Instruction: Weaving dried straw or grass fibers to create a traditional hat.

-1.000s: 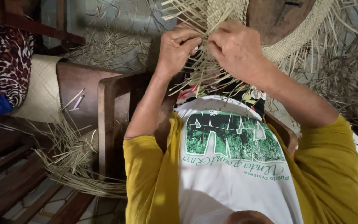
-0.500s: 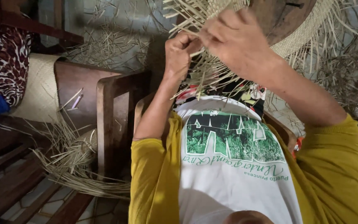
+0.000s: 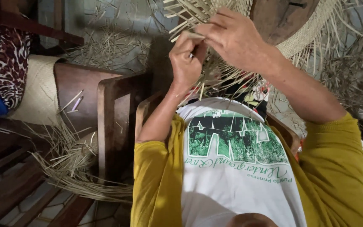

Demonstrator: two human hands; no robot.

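Left hand (image 3: 186, 63) fingers pinched together on 1 flat pale straw strip (image 3: 195, 35), tip held between thumb and forefinger. Right hand (image 3: 234, 37) curled over the same spot from the other side, fingers closed on strands of the weave; the exact strand it held could not be told. Both hands touched at the fingertips. Strip was thin, tan, dry, and ran into the loose fringe of a woven straw hat (image 3: 311, 33), round, pale, tight plaited rim, many unwoven ends sticking out all round. Hat sat above the hands at top of view, over a dark round wooden block (image 3: 280, 17). Hat fringe hung down past both wrists. Below, yellow sleeves (image 3: 337, 168) and a white printed shirt (image 3: 236, 168). To the left, a brown wooden chair (image 3: 110, 122), a loose straw bundle (image 3: 72, 168) on the floor, a woven mat (image 3: 38, 90), and spotted cloth (image 3: 3, 63).
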